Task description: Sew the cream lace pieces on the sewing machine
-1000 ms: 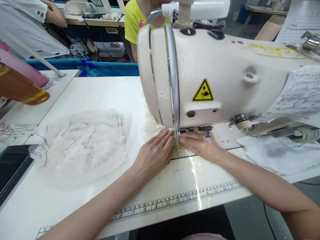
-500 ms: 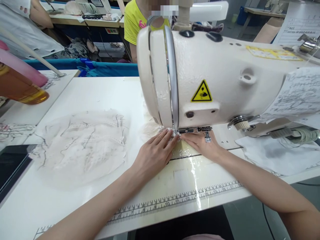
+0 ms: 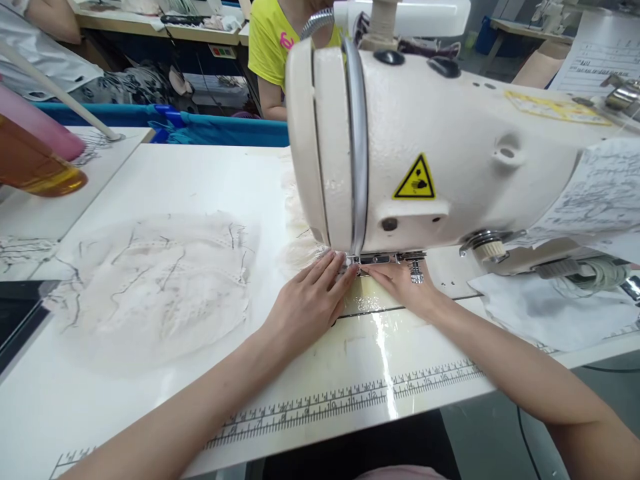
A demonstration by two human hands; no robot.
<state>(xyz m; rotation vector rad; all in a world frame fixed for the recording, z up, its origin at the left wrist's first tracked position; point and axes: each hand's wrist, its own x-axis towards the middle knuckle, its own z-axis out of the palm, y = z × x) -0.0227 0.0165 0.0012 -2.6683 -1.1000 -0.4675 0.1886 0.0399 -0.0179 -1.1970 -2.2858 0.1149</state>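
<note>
My left hand (image 3: pixel 313 290) lies flat with fingers stretched forward, pressing a thin pale fabric (image 3: pixel 300 257) beside the presser foot (image 3: pixel 354 260) of a sewing machine (image 3: pixel 430 153). From the right, my right hand (image 3: pixel 400 283) reaches in under the machine head. Its thumb and fingertips come together at the fabric's edge near the needle, partly hidden by metal fittings. The fingertips of both hands are close to each other. Most of the fabric behind the foot is hidden by the machine head.
Another sheer pale piece (image 3: pixel 165 280) with loose dark threads lies at the left. Beyond it are a phone-like dark device (image 3: pixel 20 313) and a bottle of amber liquid (image 3: pixel 40 160). White cloth (image 3: pixel 545 313) lies at the right. A person in a yellow shirt (image 3: pixel 267 47) is behind the machine.
The view has shifted slightly, so the machine appears further right and the left-hand things further left. Both hands stay at the presser foot with nearly the same pose.
</note>
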